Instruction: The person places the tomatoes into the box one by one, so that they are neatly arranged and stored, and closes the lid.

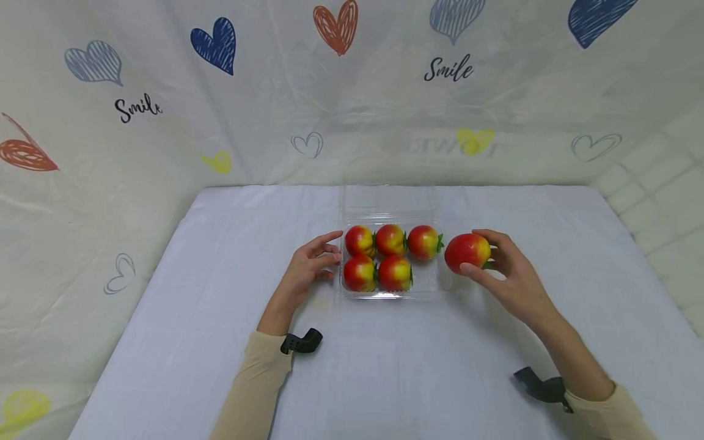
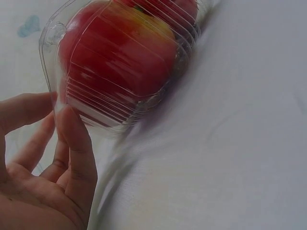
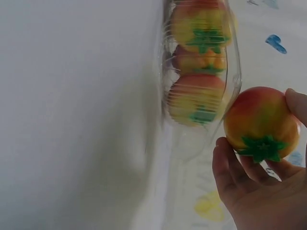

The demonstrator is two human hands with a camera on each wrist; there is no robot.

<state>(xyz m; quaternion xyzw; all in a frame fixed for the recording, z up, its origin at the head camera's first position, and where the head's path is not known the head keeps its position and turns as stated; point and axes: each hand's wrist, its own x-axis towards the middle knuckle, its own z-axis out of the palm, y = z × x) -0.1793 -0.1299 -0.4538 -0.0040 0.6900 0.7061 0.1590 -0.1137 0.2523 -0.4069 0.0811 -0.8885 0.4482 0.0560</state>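
Observation:
A clear plastic clamshell container lies on the table with its lid folded back. Inside are red-and-yellow fruits with green leafy caps: three in the back row, such as the back right fruit, and two in front, at left and middle. My left hand is at the container's left side; in the left wrist view its thumb and a finger pinch the clear rim. With thumb and fingers, my right hand grips another such fruit just right of the container, its leafy cap towards the palm.
A white cloth covers the table. Behind it hangs a pale curtain printed with hearts and "Smile". Black wrist bands sit on both forearms.

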